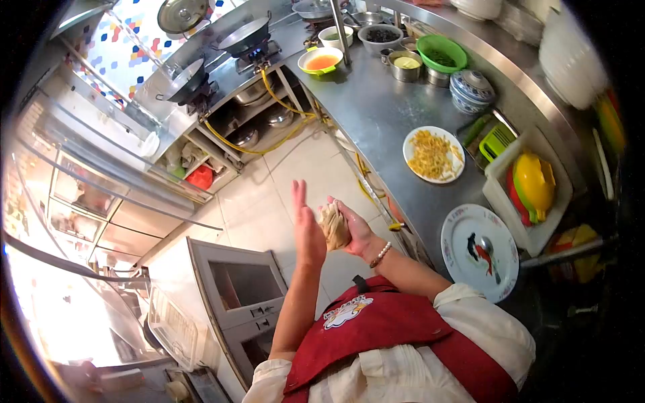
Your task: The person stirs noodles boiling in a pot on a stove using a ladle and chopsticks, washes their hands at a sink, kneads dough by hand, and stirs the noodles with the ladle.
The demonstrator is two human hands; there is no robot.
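Observation:
My left hand (pixel 309 230) is raised with its fingers stretched out and its palm turned toward my right hand. A crumpled beige cloth (pixel 333 227) is between the two hands, close against the left palm. My right hand (pixel 355 232), with a beaded bracelet at the wrist, has its fingers wrapped round the cloth. Both hands are in front of my red apron, over the tiled floor and left of the metal counter (pixel 383 127). Nearest on the counter are a white plate of yellow strips (pixel 433 156) and a fish-patterned plate (pixel 463 262) with a spoon on it.
Along the counter stand a bowl of orange liquid (pixel 320 61), a green basket (pixel 451 46), a lidded patterned bowl (pixel 471 92) and a white bin (pixel 502 176). Pans (pixel 243 35) sit on burners at the back, with yellow hoses below. A grey cabinet (pixel 238 285) stands left.

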